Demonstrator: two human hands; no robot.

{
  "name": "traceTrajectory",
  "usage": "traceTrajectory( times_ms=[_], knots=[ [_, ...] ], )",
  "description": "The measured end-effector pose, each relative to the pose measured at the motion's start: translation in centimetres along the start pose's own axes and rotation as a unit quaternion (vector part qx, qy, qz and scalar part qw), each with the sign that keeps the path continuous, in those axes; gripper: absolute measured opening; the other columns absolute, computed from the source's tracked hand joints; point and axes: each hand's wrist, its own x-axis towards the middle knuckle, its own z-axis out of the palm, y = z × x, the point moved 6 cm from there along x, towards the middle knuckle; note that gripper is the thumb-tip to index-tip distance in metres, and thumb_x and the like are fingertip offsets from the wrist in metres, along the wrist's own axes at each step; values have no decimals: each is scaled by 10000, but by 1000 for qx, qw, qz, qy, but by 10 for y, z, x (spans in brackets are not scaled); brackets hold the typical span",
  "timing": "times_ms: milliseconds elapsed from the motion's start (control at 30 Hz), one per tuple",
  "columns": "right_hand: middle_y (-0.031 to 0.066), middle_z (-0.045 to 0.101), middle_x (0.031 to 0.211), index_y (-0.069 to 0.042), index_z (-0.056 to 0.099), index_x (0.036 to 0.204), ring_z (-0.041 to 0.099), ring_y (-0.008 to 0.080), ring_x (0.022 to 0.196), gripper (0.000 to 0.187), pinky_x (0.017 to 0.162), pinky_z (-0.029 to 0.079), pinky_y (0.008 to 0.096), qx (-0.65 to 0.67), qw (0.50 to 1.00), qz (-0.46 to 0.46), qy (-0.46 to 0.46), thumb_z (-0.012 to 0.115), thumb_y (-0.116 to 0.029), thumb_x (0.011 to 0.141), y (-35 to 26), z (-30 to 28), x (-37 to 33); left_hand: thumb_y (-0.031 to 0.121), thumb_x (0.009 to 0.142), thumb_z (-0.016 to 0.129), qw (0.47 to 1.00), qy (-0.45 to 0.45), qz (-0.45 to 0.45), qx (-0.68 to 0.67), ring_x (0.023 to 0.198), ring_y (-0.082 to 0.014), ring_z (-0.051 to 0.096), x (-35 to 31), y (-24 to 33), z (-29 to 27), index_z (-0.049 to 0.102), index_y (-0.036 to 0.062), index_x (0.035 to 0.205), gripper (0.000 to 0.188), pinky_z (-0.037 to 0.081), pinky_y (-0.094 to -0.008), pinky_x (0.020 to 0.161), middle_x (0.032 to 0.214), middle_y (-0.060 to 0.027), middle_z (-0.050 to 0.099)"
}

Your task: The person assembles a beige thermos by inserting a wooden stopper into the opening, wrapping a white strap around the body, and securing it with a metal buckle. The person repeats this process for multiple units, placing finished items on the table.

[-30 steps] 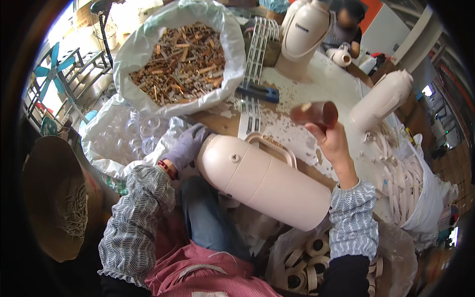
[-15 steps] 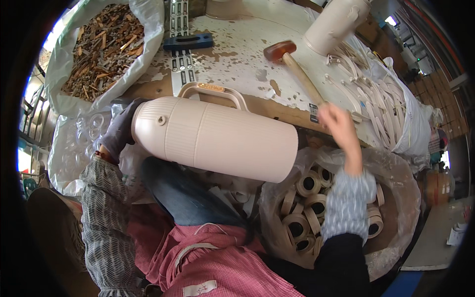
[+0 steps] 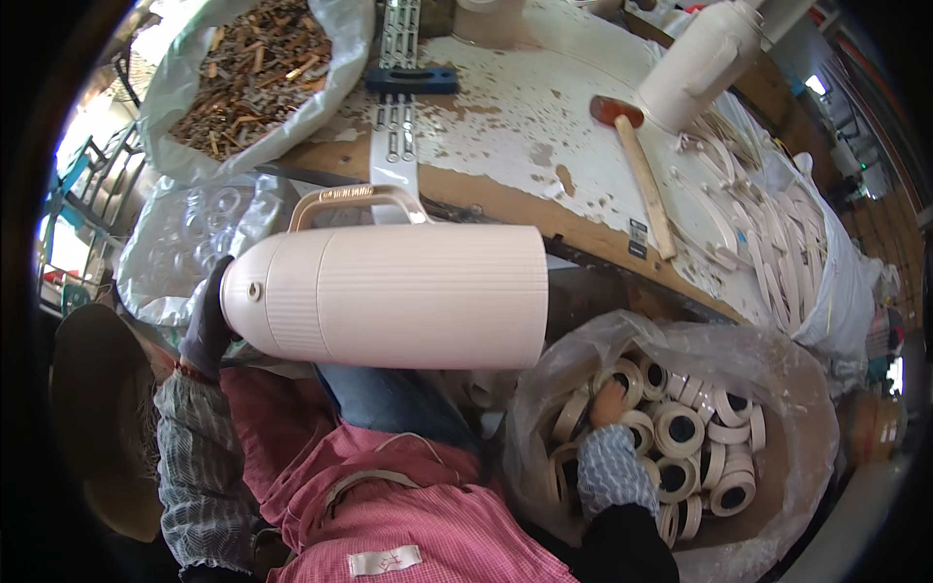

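Head view: nine-o'clock left hand is gripping ribbed pale-pink cylindrical flask; four-o'clock right hand is touching round cream rings, grip unclear.

Flaking white-painted worktable, brown along its front edge, slanting from upper centre to right of the frame. On it, upper centre: slotted silvery strip, crossed by a dark blue bar-shaped block. Right of centre: mallet with reddish-brown head and pale wooden handle; small black rectangular label just beside the handle's end. Upper right: pale pink cylindrical flask, standing; below, loose curved cream handles.
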Motion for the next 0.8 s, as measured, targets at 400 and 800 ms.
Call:
traceTrajectory(
  times_ms=[400,800],
  knots=[
    [155,571,1013,50,584,1103,571,275,875,377,752,458,359,685,643,-235,250,634,-224,849,-115,-435,37,174,1015,405,883,66,-168,-433,1080,-206,574,-85,-35,8,456,-9,1323,361,452,-333,945,1240,-120,576],
    [106,594,866,-44,693,1001,560,297,707,363,649,488,406,635,543,-467,288,731,-180,666,-218,-561,6,353,929,536,949,232,-89,-196,1031,-234,594,-190,-10,-103,551,31,1220,435,475,-353,919,1193,-105,599]
  ],
)
